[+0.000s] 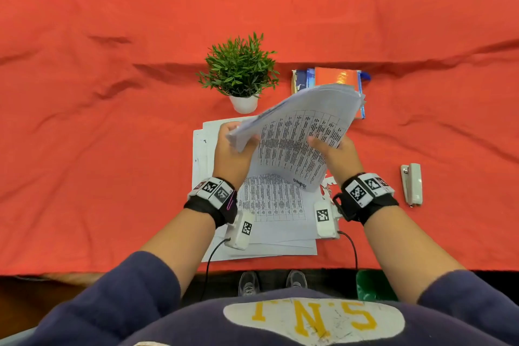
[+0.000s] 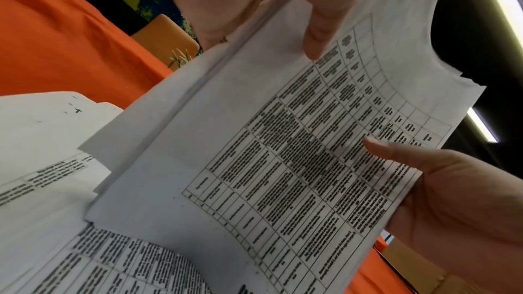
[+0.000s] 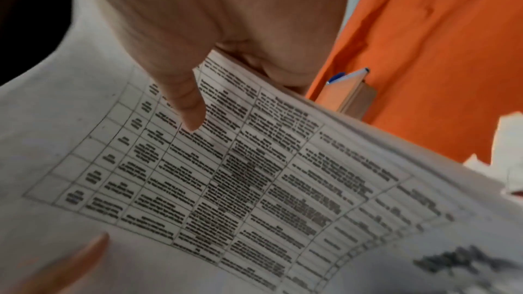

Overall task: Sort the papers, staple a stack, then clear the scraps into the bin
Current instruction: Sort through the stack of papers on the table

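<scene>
Both hands hold a thick stack of printed sheets [image 1: 303, 126] tilted up above the red-covered table [image 1: 112, 121]. My left hand [image 1: 237, 146] grips the stack's left edge and my right hand [image 1: 330, 147] grips its right side, thumb on the top page. In the left wrist view the stack [image 2: 283, 142] shows a printed table, with my left thumb [image 2: 319, 37] on it and my right hand [image 2: 452, 187] at its edge. More papers [image 1: 275, 205] lie flat under my wrists. A white stapler [image 1: 411, 184] lies to the right. Small torn scraps [image 1: 327, 182] sit by my right wrist.
A potted green plant [image 1: 241, 73] stands just beyond the papers. Books with an orange notebook [image 1: 337, 78] and a blue pen lie behind the raised stack. A green bin [image 1: 370, 285] stands on the floor under the table's near edge, right of my shoes.
</scene>
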`<state>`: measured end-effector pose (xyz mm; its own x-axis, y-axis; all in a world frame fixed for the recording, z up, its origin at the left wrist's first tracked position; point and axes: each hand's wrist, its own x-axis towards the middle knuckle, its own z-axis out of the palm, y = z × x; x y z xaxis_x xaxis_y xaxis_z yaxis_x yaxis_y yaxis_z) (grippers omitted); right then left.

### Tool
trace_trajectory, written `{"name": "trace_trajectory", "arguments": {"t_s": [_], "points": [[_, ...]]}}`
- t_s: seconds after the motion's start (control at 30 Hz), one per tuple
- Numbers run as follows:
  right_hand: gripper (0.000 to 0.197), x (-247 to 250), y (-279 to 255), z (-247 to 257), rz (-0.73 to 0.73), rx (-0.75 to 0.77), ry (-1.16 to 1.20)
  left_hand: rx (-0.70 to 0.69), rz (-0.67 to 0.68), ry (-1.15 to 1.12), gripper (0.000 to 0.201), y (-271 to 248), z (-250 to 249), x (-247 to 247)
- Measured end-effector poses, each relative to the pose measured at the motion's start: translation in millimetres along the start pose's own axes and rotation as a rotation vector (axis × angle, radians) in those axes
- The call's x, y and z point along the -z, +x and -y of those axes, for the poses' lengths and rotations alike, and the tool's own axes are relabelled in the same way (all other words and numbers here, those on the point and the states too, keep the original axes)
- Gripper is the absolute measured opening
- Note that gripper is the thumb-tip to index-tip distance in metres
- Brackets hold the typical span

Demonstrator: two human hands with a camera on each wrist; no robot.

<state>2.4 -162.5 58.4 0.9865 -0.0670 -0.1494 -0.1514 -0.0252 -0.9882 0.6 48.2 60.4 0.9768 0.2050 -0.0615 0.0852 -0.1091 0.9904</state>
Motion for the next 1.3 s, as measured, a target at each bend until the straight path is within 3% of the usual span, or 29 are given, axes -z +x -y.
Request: {"name": "trace_trajectory", "arguments": {"t_s": [0.17, 0.33, 0.47, 0.67, 0.73, 0.83, 0.97, 1.07, 1.17, 1.3], "points": [[0.036, -4, 2, 10, -0.034, 0.028, 0.008, -0.023, -0.072, -0.005, 0.031, 2, -11, -4], [0.037, 5, -1, 0, -0.004, -0.02, 0.017, -0.007, 0.01, -0.038, 0.031, 4, -2, 6], [0.034, 6, 1, -11, 0.014, -0.072, 0.066, -0.012, -0.012, 0.005, 0.014, 5, -10, -2], [0.036, 30, -1, -35, -0.066, -0.163, 0.06, 0.018, -0.161, -0.303, 0.008, 25, -41, 9], [0.04, 33, -4, -42, -0.106, -0.227, 0.27, 0.057, -0.192, -0.403, 0.01, 30, -46, 13], [0.02, 27, -2, -40, -0.098, -0.262, 0.581, 0.153, -0.155, -0.571, 0.011, 29, -48, 11], [0.036, 19, 3, -29, -0.034, -0.223, 0.591, 0.305, -0.109, -0.703, 0.037, 17, -41, 4], [0.025, 29, 3, -24, -0.074, -0.186, 0.526, 0.31, -0.109, -0.668, 0.03, 15, -29, 15], [0.027, 52, 2, -27, -0.111, -0.138, 0.455, 0.297, -0.184, -0.539, 0.022, 19, -12, 45], [0.034, 70, 1, -28, -0.109, -0.111, 0.323, 0.268, 0.009, -0.164, 0.036, 19, 6, 68]]}}
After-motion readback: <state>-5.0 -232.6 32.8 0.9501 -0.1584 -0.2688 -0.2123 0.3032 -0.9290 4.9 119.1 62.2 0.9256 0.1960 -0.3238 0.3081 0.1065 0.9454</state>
